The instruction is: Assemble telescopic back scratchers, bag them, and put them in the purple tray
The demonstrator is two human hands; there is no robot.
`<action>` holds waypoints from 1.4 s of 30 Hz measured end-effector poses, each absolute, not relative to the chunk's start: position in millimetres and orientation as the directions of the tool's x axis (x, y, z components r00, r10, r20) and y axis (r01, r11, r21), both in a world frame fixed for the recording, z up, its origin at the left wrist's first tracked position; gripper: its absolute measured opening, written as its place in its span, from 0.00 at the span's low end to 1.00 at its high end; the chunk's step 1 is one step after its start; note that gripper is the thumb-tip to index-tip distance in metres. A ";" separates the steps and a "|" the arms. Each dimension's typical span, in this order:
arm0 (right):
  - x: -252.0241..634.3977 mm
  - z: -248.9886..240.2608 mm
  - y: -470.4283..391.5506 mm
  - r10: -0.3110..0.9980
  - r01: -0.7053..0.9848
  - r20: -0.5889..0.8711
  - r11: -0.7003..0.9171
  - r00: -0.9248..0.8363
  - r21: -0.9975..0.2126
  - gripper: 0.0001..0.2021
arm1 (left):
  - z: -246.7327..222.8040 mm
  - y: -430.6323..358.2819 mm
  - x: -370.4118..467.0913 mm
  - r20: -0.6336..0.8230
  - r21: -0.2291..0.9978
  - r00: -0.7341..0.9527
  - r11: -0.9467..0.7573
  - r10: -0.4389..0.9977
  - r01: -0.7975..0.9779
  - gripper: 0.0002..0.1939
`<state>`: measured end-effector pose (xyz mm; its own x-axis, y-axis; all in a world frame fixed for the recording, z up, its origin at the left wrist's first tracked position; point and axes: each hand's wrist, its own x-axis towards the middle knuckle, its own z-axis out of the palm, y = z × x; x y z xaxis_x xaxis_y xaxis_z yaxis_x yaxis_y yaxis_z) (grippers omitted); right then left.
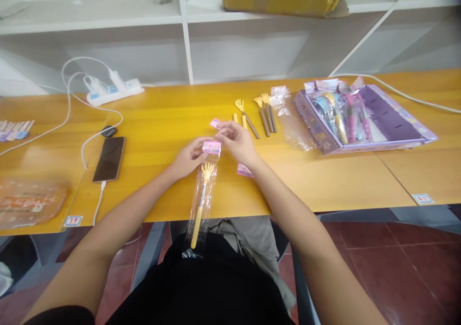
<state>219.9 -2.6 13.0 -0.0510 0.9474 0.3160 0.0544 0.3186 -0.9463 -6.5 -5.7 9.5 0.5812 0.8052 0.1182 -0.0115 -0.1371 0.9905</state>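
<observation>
The left hand [190, 158] is closed at the left edge of a pink header card [212, 147], with the card between thumb and fingers. The right hand [236, 140] is positioned at the card's upper right corner, fingers bent; whether its fingertips grip the card cannot be determined. The header card tops a clear sleeve [209, 198] containing a yellow-handled back scratcher [200, 205], claw end toward the hands. The sleeve extends past the table's front edge, its lower end over the person's black garment [216, 286].

A second pink card [215, 123] lies just beyond the hands; a third [245, 170] lies beside the right wrist. Farther back on the table [342, 181] are a loose claw rod [249, 118], two yellow handles [244, 122] and a group of further claw rods [266, 116]. To their right are clear bags [297, 126] and a purple tray [414, 128] holding packaged items [351, 118].

To the left, a phone [110, 159] is connected to a white cable. A power strip [120, 92] is located behind it.
</observation>
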 end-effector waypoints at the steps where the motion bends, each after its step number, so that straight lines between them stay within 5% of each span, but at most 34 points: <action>1: 219.8 12.9 -2.5 0.949 0.058 0.311 0.313 -0.047 -0.948 0.17 | 9.6 -5.3 -6.4 0.118 0.990 0.583 -0.141 0.804 -0.005 0.26; 21: 219.1 11.9 -2.4 0.945 0.151 0.327 0.327 -0.024 -0.933 0.11 | 10.5 -7.1 -5.1 0.067 0.993 0.613 -0.114 0.788 0.038 0.22; 28: 220.2 18.8 -6.2 0.933 0.154 0.360 0.359 -0.022 -0.921 0.11 | 8.8 -4.3 -6.0 0.039 0.998 0.556 -0.010 0.830 -0.054 0.46; 34: 219.7 26.7 -15.0 0.884 0.191 0.410 0.453 -0.225 -0.871 0.09 | 7.5 1.3 -6.7 0.012 0.997 0.495 0.030 0.869 -0.077 0.35; 42: 222.7 34.5 -19.3 0.830 0.370 0.477 0.557 -0.289 -0.743 0.08 | 11.5 -1.1 -5.0 0.025 0.997 0.489 0.017 0.872 -0.081 0.24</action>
<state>222.7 -19.3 34.5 -0.2895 0.8297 0.4772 0.3704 0.5568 -0.7435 -5.0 -1.1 11.5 0.4894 0.8717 0.0247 -0.0809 0.0171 0.9966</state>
